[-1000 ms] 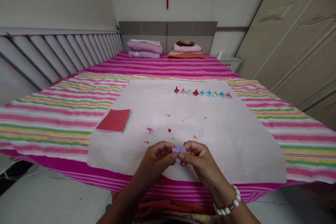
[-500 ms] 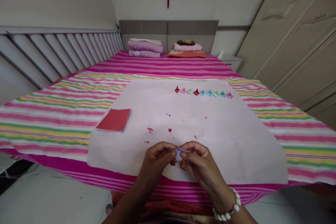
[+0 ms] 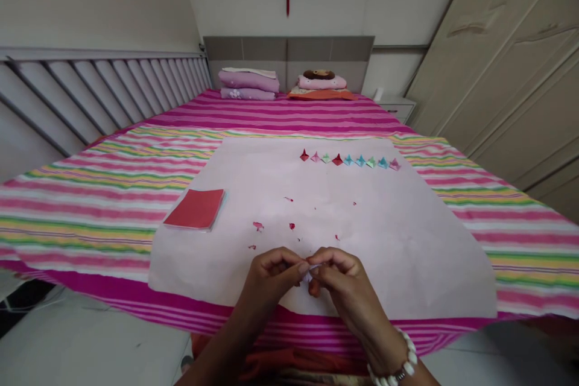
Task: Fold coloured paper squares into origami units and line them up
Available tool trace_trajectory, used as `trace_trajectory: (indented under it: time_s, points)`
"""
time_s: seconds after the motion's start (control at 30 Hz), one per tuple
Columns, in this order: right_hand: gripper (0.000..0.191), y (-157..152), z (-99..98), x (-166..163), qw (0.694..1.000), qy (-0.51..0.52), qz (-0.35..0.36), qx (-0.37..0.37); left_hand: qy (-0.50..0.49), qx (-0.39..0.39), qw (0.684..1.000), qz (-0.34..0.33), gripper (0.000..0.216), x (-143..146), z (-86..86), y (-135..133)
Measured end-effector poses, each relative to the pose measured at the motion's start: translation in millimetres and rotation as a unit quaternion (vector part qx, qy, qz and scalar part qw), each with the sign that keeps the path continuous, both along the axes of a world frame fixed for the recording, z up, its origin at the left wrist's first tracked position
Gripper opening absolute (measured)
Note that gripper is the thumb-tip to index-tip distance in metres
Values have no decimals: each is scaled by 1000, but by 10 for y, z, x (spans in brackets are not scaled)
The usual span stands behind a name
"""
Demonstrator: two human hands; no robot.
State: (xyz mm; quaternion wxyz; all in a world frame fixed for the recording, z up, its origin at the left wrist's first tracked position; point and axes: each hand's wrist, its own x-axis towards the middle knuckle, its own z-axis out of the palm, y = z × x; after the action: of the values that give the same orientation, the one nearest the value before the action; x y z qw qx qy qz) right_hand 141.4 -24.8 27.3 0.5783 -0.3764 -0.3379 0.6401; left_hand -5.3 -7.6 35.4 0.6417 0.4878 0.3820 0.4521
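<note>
A small piece of pale lilac paper is pinched between my two hands near the front edge of the white sheet. My left hand grips its left side with thumb and fingers. From the right, my right hand pinches it too, a white bead bracelet on that wrist. Fingers cover most of the paper, so its folds are hard to make out. Beyond the hands lie small torn red scraps. Farther back, a row of several small folded paper shapes in red, pink, green and blue stands on the sheet.
A stack of square paper with a red top lies at the left on the white sheet. Beneath is a striped bed cover. Folded bedding rests by the headboard; a metal railing runs along the left.
My fingertips have come closer together over the lilac paper, so less of it shows. The scraps, the paper stack and the row of folded shapes stay where they were.
</note>
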Motion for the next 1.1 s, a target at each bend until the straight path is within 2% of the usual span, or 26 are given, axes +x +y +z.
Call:
trace_trajectory:
  time_s: [0.27, 0.37, 0.47, 0.63, 0.8, 1.1]
  points:
    - [12, -40, -19, 42, 999, -11, 27, 41, 4, -54, 998, 18, 16, -2, 57, -8]
    - [20, -49, -11, 48, 998, -11, 29, 50, 1, -58, 998, 26, 24, -7, 53, -8]
    - [28, -46, -18, 52, 998, -41, 22, 37, 11, -52, 998, 33, 23, -6, 52, -21]
    - [21, -40, -28, 69, 995, -95, 18, 27, 23, -37, 999, 30, 20, -7, 45, -44]
    - [18, -32, 5, 83, 992, -118, 18, 35, 20, -60, 998, 12, 18, -24, 54, -42]
    - [20, -31, -17, 79, 993, -111, 10, 32, 69, -56, 996, -9, 19, -51, 43, -46]
